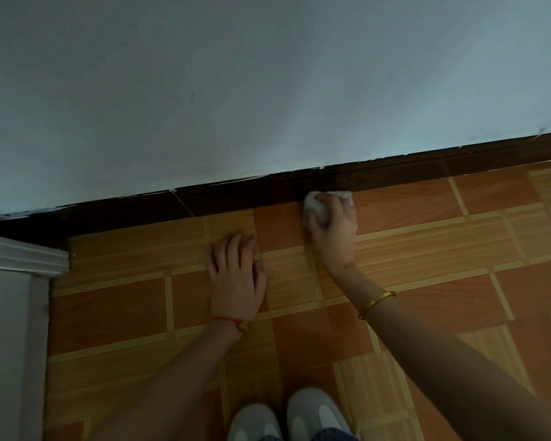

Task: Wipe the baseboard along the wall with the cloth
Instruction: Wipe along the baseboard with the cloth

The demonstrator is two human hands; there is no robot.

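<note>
Two bare hands reach toward the bottom of a pale blue-grey wall [236, 90] in the dim head view. The right hand [333, 232], right of the frame's centre, is curled closed around a crumpled white cloth [315, 205], which bulges out past the fingers on the left and along the top; the wad looks soft and bunched, with no pattern visible. It sits against the lower edge of the baseboard [268, 194], where the board meets the floor. That baseboard is a dark brown, wood-grained strip running diagonally from the left edge of the frame up to the right edge, with small chips of white paint along its top line and a thin pale seam left of centre. The left hand [237, 275] lies open and flat, palm down, fingers spread on the orange wood-pattern floor [427, 249], near the right hand but apart from it and short of the baseboard. A red string bracelet [228, 320] circles the left wrist; a gold bangle [376, 303] and a thinner chain sit on the right wrist. White door trim [23, 254] fills the lower left, and two pale grey shoes [288, 416] show at the bottom centre.
</note>
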